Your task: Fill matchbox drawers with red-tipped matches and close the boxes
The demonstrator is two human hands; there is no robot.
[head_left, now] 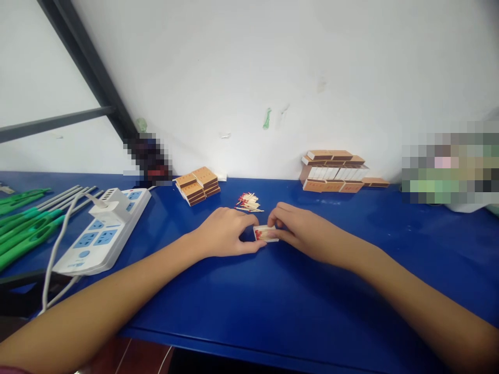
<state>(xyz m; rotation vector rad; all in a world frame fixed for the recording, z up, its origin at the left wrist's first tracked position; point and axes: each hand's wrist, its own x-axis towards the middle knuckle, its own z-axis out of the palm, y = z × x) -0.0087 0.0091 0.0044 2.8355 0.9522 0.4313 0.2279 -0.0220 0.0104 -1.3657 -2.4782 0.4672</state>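
Observation:
A small white matchbox tray (266, 239) with red-tipped matches (260, 235) in it is between my hands, low over the blue tabletop. My left hand (226, 234) grips its left end, thumb at the near side and forefinger at the far side. At the right end is my right hand (298, 227), closed on the tray, its thumb over the pale ends of the matches. Whether the right fingers also pinch a match is hidden. Just beyond lies a loose heap of matches (249, 200), heads mostly to the left.
Stacked matchboxes (198, 185) sit at the back left, and a taller stack of matchboxes (331, 172) stands against the wall at right. A white power strip (105, 234) with a plugged cable lies left, beside green-handled tools (35, 228). A blurred object (448, 169) is far right.

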